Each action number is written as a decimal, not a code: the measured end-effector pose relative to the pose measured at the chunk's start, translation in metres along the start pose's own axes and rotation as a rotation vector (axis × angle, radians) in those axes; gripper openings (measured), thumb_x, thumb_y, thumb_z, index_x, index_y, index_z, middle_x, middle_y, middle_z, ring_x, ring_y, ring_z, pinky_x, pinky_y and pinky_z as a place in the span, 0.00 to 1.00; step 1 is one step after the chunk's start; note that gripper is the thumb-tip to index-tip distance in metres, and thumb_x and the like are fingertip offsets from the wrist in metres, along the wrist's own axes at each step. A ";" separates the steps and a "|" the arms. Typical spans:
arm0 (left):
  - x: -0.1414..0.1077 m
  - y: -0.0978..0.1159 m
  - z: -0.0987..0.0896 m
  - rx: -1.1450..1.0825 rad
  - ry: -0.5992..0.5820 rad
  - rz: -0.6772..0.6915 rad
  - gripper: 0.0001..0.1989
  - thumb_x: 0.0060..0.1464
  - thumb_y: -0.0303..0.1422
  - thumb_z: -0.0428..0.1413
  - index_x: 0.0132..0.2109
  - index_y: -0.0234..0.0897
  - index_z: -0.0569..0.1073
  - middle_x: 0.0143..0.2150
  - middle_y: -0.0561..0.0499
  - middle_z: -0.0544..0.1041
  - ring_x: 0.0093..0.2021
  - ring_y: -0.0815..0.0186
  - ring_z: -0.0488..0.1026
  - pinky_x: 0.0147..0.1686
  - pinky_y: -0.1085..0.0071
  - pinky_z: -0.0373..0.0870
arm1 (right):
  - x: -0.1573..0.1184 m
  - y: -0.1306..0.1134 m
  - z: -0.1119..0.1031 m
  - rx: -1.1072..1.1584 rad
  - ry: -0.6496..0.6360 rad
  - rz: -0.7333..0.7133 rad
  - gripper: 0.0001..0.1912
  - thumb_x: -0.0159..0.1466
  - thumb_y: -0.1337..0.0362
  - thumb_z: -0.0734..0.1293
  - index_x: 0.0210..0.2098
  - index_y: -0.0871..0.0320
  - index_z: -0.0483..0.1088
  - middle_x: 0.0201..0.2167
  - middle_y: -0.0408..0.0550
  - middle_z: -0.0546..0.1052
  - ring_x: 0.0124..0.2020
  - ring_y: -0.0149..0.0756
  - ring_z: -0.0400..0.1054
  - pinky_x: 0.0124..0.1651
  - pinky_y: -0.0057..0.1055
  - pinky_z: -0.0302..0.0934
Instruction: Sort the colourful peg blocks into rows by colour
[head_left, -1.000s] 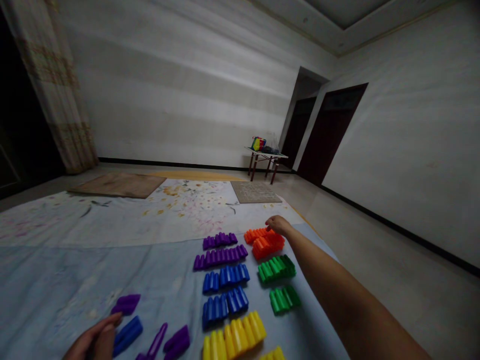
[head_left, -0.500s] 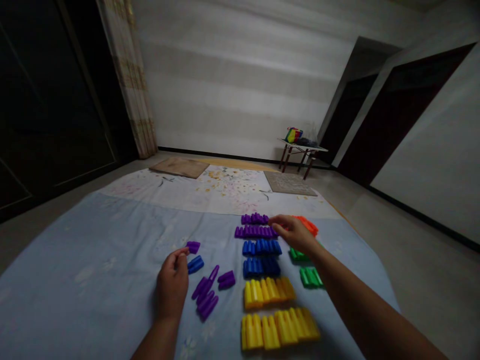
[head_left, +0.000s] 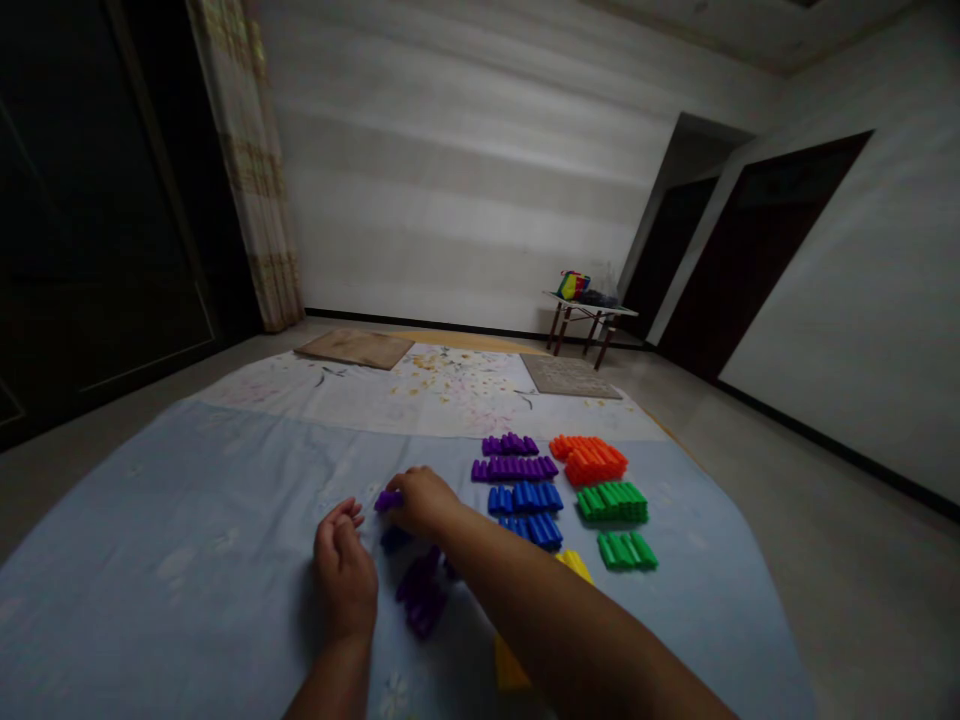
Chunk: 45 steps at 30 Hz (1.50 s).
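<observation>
Touching purple piece (head_left: 386, 501): your right hand (head_left: 424, 503), grip unclear. Left hand (head_left: 346, 572): loosely curled, released. Orange pieces (head_left: 595, 462): toward right edge of cloth (head_left: 240, 510).

Far beyond the fingers (head_left: 341, 510), a pale wall (head_left: 450, 180) faintly banded, with dark skirting (head_left: 420, 323) along its foot; off to their left, a patterned curtain (head_left: 251, 180) beside dark panels (head_left: 82, 200); farther out and to their right, a small table (head_left: 624, 312) on red-brown legs, then a dark door (head_left: 757, 250) and grey floor (head_left: 705, 430); dim light throughout
</observation>
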<state>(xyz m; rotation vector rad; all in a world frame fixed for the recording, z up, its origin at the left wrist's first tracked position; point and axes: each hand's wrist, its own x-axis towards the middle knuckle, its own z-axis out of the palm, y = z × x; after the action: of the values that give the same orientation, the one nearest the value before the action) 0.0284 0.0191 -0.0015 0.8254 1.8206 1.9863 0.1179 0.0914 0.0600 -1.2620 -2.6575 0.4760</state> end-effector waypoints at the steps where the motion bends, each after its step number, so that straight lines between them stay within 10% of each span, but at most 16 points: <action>1: 0.000 0.000 0.000 -0.003 -0.002 -0.001 0.17 0.54 0.41 0.41 0.42 0.36 0.67 0.42 0.46 0.72 0.39 0.64 0.70 0.42 0.65 0.66 | 0.003 -0.002 0.003 -0.010 -0.004 0.008 0.19 0.53 0.60 0.65 0.45 0.54 0.71 0.43 0.53 0.75 0.47 0.44 0.66 0.45 0.35 0.60; 12: 0.004 -0.006 0.003 0.008 -0.041 0.003 0.18 0.53 0.43 0.41 0.42 0.37 0.67 0.41 0.46 0.71 0.41 0.61 0.69 0.44 0.63 0.65 | -0.011 0.025 -0.017 0.010 0.138 0.061 0.22 0.54 0.57 0.66 0.47 0.54 0.69 0.41 0.50 0.75 0.43 0.39 0.68 0.43 0.31 0.60; 26: 0.005 -0.007 0.003 0.056 -0.066 0.002 0.16 0.53 0.41 0.42 0.40 0.37 0.68 0.40 0.47 0.72 0.41 0.61 0.70 0.44 0.62 0.66 | -0.071 0.162 -0.106 -0.096 0.206 0.494 0.20 0.57 0.55 0.64 0.47 0.56 0.69 0.40 0.48 0.77 0.39 0.35 0.70 0.37 0.25 0.59; 45: 0.004 -0.004 0.001 0.088 -0.079 -0.005 0.16 0.52 0.41 0.42 0.40 0.37 0.68 0.40 0.47 0.73 0.42 0.61 0.70 0.44 0.63 0.67 | -0.089 0.177 -0.085 -0.323 0.158 0.508 0.15 0.55 0.59 0.66 0.41 0.57 0.74 0.39 0.55 0.77 0.41 0.44 0.71 0.41 0.32 0.59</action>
<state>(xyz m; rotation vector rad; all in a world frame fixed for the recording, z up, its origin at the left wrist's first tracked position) 0.0248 0.0230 -0.0050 0.9105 1.8740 1.8549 0.3256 0.1458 0.0763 -1.9903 -2.3290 -0.0065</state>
